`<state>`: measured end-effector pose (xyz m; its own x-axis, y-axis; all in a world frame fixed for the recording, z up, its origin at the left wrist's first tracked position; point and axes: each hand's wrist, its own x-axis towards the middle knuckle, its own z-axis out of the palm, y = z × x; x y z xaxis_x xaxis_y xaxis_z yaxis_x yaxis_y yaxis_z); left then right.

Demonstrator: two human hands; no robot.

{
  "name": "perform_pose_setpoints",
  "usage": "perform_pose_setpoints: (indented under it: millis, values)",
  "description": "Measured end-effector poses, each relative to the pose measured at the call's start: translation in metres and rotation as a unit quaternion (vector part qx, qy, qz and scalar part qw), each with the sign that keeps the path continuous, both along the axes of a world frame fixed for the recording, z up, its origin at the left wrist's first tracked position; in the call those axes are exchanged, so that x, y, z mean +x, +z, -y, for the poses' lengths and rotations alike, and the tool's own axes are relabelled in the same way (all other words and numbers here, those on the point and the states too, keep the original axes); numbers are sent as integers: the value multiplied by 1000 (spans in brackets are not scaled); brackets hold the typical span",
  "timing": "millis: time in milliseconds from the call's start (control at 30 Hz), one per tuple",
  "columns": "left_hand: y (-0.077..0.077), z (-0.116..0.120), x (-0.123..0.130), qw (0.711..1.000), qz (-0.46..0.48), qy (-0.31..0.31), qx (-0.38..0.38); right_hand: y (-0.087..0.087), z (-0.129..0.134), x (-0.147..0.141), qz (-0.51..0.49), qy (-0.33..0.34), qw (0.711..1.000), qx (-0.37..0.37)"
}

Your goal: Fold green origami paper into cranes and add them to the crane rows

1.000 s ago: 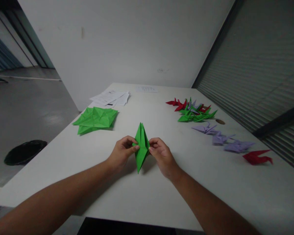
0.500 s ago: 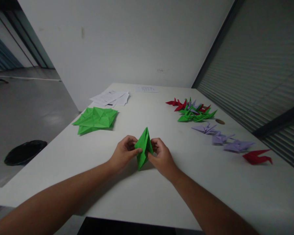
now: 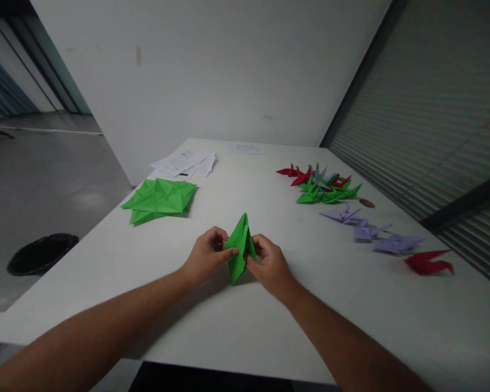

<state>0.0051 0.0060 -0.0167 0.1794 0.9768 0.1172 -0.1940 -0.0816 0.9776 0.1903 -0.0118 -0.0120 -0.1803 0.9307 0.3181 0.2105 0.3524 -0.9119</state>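
The left hand (image 3: 204, 254) has its grip closed on folded green paper (image 3: 240, 237). The right hand (image 3: 273, 265) pinches its opposite side.

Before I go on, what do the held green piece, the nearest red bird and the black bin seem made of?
Green piece: matte paper, judging by its crisp creases and thin edges.
Red bird: likely matte paper too, with sharp folded points.
Black bin: perhaps plastic, from its faint sheen; too dim to be sure.
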Motion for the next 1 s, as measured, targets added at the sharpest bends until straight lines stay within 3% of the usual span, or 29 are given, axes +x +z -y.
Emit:
perform_pose_setpoints:
  millis: [200,533,1000]
  values:
    - [-1,1,-1,999,-13,7,29,5,2,-1,3,-11,1000,4]
    - [0,-1,-10,964,-161,54,203,12,6,-4,12,-21,999,36]
    - [-7,-2,-10,965,-175,57,185,8,5,-3,17,-20,998,58]
